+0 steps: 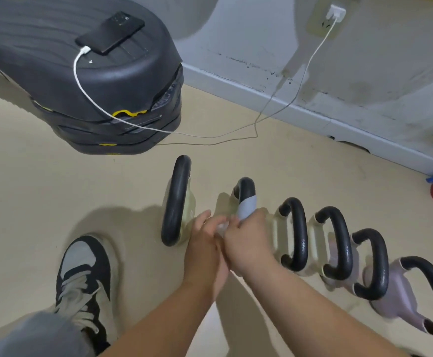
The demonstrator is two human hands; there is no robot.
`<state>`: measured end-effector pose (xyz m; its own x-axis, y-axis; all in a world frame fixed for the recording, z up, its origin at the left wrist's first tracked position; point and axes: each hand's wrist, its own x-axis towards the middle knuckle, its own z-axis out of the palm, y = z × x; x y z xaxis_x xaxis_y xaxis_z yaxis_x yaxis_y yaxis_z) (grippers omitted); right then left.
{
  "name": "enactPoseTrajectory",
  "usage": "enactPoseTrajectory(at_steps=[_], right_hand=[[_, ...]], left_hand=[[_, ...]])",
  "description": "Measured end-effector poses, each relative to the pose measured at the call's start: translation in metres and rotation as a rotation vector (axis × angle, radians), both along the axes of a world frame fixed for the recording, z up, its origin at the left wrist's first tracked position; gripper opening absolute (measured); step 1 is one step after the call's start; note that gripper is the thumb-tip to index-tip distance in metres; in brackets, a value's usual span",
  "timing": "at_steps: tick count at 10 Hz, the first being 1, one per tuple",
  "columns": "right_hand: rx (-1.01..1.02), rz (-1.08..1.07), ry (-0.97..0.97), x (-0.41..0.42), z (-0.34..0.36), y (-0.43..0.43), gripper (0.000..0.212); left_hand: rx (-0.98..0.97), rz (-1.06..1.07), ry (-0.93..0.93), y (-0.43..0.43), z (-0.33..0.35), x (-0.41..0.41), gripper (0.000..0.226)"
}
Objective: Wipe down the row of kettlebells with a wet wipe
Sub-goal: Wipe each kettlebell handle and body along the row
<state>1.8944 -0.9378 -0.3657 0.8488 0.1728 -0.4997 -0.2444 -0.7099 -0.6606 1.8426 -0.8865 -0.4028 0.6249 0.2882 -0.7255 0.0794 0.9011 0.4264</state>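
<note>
A: Where is the row of kettlebells (295,234) found?

B: Six are stood on the beige floor (42,191), running from centre to lower right, black handles up. The four on the left are cream-bodied, the two on the right mauve.

A: And the wet wipe (246,206)?

B: It is wrapped over the handle of the second kettlebell (245,190) from the left, and is pinched there by the right hand (249,243).

A: How are the hands placed?

B: They are pressed together, the left hand (205,249) curled against the right one; whether anything is gripped in it cannot be told.

A: What else is seen?

B: A phone (109,32) is laid on stacked black step platforms (94,81), with a white cable (310,60) run to a wall charger
</note>
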Motion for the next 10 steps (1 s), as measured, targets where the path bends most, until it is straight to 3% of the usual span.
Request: enactPoseTrajectory(at_steps=[1, 2, 3, 4, 5, 6, 7, 8, 9, 10], right_hand=[[-0.276, 0.141, -0.124, 0.042, -0.012, 0.022, 0.018], [-0.477, 0.35, -0.108, 0.091, -0.016, 0.046, 0.04], [-0.715, 0.574, -0.104, 0.122, -0.021, 0.07, 0.022], [-0.822, 0.653, -0.091, 0.137, -0.033, 0.087, 0.02], [-0.818, 0.626, -0.104, 0.144, -0.04, 0.091, 0.021], [-0.636, 0.478, -0.196, 0.113, -0.009, 0.068, 0.013], [-0.384, 0.303, -0.253, 0.065, -0.006, 0.03, 0.017], [-0.177, 0.219, -0.317, 0.011, -0.01, 0.003, 0.046], [-0.169, 0.257, -0.293, -0.008, -0.008, -0.009, 0.064], [-0.33, 0.33, -0.163, 0.032, -0.001, 0.006, 0.039]], left_hand=[[-0.118, -0.005, 0.036, 0.007, -0.007, 0.014, 0.042], [-0.179, -0.008, 0.046, 0.009, -0.025, 0.029, 0.03], [-0.068, -0.084, 0.108, 0.01, -0.045, 0.036, 0.019], [0.017, -0.131, 0.129, 0.012, -0.057, 0.035, 0.02], [0.429, -0.341, 0.201, 0.014, -0.068, 0.029, 0.04], [0.326, -0.231, 0.17, 0.014, -0.058, 0.029, 0.039], [0.372, -0.305, 0.104, 0.008, -0.049, 0.024, 0.023], [-0.102, -0.199, -0.047, 0.015, -0.057, 0.022, 0.017], [-0.054, -0.196, -0.077, 0.015, -0.059, 0.021, 0.033], [-0.038, -0.13, -0.069, 0.015, -0.062, 0.024, 0.03]])
